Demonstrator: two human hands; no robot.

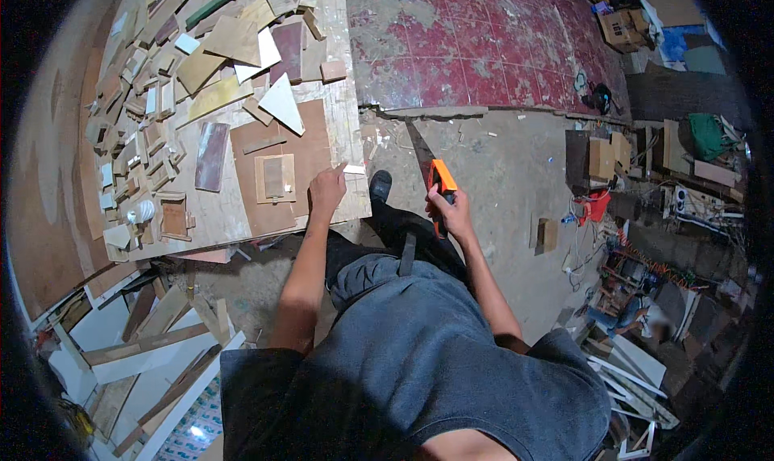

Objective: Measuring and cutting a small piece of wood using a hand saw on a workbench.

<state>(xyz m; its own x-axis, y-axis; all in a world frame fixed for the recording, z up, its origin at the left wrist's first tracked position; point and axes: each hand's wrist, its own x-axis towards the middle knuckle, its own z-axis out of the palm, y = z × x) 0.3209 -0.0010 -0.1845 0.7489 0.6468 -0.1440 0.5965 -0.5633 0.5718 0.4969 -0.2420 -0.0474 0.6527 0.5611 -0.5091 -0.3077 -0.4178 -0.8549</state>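
Note:
A hand saw [439, 175] with an orange and black handle is gripped in my right hand [455, 211]; its long blade points away from me over the concrete floor. My left hand [326, 188] is at the right edge of the plywood worktable [302, 219], its fingers on a small white strip [354, 169]. Just left of that hand, a brown board [254, 203] carries a small square wooden assembly [268, 171]. Many wood offcuts [230, 37], triangles and blocks cover the rest of the tabletop.
Red tiled floor [484, 41] meets grey concrete [508, 162] ahead. Stacked boxes [599, 154], cords and tools line the right. A person [621, 320] is at the lower right. Loose panels [121, 340] lie at the lower left. My dark shoe [380, 185] stands beside the table.

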